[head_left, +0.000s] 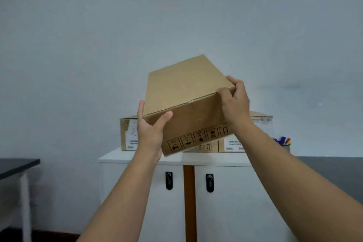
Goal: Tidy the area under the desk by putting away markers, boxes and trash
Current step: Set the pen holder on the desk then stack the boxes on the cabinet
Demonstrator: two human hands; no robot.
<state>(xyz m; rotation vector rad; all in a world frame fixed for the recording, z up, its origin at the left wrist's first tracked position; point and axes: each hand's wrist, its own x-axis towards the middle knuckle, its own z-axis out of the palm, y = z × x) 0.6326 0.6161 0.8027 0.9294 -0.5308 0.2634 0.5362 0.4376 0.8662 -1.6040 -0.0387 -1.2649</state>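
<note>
A cardboard box is being stacked on the boxes atop the white cabinet.
At frame centre the tilted box (188,108) is clasped by the left hand (150,131) and right hand (234,104); it must be levelled and lowered onto the lower boxes (128,133).

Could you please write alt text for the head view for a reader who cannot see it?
Two bare hands, left hand and right hand, hold a tilted cardboard box above more cardboard boxes on a white cabinet.
</note>
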